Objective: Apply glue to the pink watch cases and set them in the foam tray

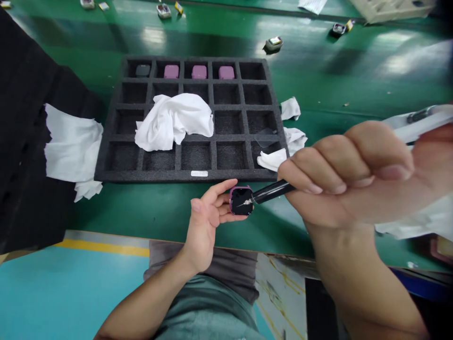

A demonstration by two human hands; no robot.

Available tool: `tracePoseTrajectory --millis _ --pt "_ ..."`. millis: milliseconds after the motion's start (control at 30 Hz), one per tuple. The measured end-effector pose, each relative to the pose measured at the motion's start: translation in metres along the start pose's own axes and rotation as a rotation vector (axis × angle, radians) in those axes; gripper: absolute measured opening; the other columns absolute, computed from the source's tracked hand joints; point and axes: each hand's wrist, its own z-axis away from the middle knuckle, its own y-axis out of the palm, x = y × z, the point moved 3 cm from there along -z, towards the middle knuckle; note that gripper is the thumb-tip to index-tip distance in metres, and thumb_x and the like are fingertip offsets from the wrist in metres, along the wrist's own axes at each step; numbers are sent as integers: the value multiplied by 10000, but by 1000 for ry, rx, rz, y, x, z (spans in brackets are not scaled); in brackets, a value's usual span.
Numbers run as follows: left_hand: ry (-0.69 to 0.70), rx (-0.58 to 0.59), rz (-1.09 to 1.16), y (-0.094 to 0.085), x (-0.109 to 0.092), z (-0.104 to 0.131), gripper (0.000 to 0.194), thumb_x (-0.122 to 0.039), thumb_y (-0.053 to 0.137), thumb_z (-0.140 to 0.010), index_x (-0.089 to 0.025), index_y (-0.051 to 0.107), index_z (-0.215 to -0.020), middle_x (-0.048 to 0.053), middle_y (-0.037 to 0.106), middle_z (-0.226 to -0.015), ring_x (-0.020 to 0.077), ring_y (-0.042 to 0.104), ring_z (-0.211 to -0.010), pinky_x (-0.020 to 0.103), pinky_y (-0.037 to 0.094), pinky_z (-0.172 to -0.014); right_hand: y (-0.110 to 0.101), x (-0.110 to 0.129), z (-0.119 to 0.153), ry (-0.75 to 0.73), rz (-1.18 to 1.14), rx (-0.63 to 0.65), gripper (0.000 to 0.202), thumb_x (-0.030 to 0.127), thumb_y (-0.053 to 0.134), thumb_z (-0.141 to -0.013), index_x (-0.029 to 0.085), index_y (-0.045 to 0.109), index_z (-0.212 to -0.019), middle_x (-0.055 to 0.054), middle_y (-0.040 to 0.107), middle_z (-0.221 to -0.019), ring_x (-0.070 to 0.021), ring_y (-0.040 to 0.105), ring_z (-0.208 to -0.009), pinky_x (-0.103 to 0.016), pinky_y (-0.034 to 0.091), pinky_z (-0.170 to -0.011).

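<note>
In the head view, the landmark is the black foam tray (159, 177), lying on the green worktop (148, 208). Just nearer than the tray's near edge, the left hand (205, 222) holds a watch-like device (241, 200) with a purple rim, dark face up; its fingers lie along and behind the rim while the thumb stands away. The right hand (339, 174) is closed in a fist around a black tool (272, 191), before the tray's near right corner. The tool's thin tip lies over the device's face; whether it touches cannot be told. The hands are apart, bridged by the tool.

A strip of green runs from the tray's near edge to the worktop's edge, giving the left hand room sideways. To the tray's left, a black block (31, 141) with a white cloth (72, 144) stands close, narrowing that side. Two small white cloths (295, 140) crowd its right edge. A large crumpled cloth (177, 120) covers several middle compartments. Along the far row sit one dark piece (143, 71) and three purple pieces (199, 72). Beyond the far edge, green surface stretches with scattered small parts (274, 44) well apart.
</note>
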Motion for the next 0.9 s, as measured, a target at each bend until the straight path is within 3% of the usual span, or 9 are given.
tracePoseTrajectory --millis 67,167,500,700,800,900 --pt "0 4 -10 0 0 0 887 -877 322 -907 -185 669 -1340 148 763 -1176 310 759 -1005 422 618 -857 3 -4 -1 -40 -49 123 670 776 638 -773 263 377 -429 45 238 -383 -142 272 -354 -351 332 -418" --pt "1 11 -23 0 0 1 889 -875 314 -910 -190 665 -1354 142 763 -1155 305 760 -991 427 614 -865 1 -6 0 -44 -76 164 644 717 640 -815 260 381 -442 36 272 -404 -150 292 -384 -349 338 -452" --pt "-7 5 -46 0 1 2 892 -874 311 -912 -192 666 -1363 144 755 -1173 310 744 -1029 428 615 -875 0 -8 -1 33 -70 188 647 734 642 -801 252 384 -453 28 319 -429 -155 312 -416 -353 327 -487" --pt "-10 7 -43 -1 1 2 902 -880 310 -907 -188 657 -1371 147 757 -1172 321 746 -1045 432 610 -879 1 -8 -4 3 9 197 637 715 695 -757 259 387 -438 38 255 -427 -151 289 -415 -356 335 -482" --pt "-9 4 -46 0 1 2 901 -879 316 -906 -183 656 -1367 152 756 -1177 323 746 -1044 437 608 -879 1 -8 -3 14 45 137 611 648 693 -795 259 375 -446 47 214 -425 -151 278 -405 -365 357 -493" --pt "-7 7 -47 0 1 2 899 -877 314 -909 -182 655 -1366 151 757 -1176 321 748 -1041 434 607 -877 2 -7 -3 4 75 91 653 722 684 -762 261 351 -442 53 165 -415 -155 262 -394 -366 353 -479"
